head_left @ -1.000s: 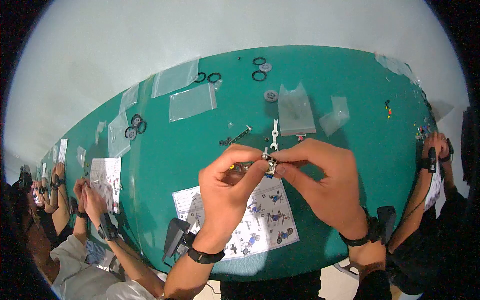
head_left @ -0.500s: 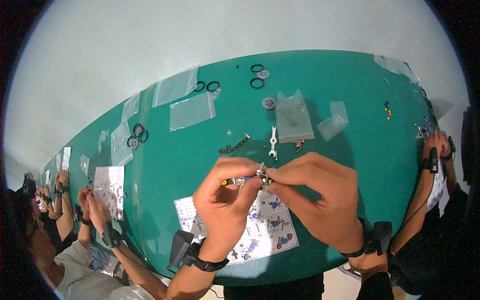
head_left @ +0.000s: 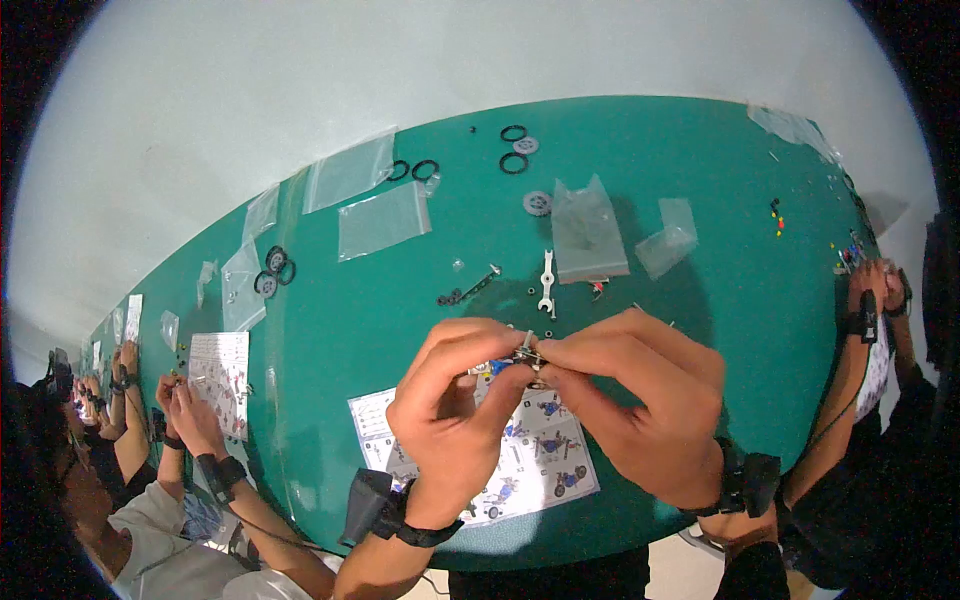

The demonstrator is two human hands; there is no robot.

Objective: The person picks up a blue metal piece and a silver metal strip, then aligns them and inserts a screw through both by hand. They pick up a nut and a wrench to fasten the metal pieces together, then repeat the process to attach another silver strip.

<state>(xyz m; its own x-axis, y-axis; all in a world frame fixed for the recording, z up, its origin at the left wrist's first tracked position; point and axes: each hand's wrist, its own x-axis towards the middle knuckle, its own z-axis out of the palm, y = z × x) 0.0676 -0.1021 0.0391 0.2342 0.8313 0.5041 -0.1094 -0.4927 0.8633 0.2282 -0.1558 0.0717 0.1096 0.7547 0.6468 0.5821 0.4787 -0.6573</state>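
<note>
Fingertips of my left hand (head_left: 450, 385) and my right hand (head_left: 640, 405) meet over a small model assembly (head_left: 526, 354) of metal and blue parts, pinched between both. A pale pin sticks up from it; the fingers cover most of the rest. Beneath the hands lies a printed instruction sheet (head_left: 560, 455) with pictures of blue model motorbikes. Just beyond the fingertips are a white fork-ended part (head_left: 547, 280), a dark perforated strip (head_left: 481, 286) and a small red piece (head_left: 598, 287).
Clear plastic bags (head_left: 588, 235) lie across the green table (head_left: 400, 300). Black tyre rings (head_left: 514, 163) and grey wheel hubs (head_left: 538, 203) are farther back. At the left, a co-worker's hands (head_left: 195, 415) hold something small; another person's hands (head_left: 873, 285) rest at the right edge.
The assembly has turned in my fingers: its yellow-tipped end, which stuck out at the left, is now hidden behind my left hand. Both hands have shifted only slightly.
</note>
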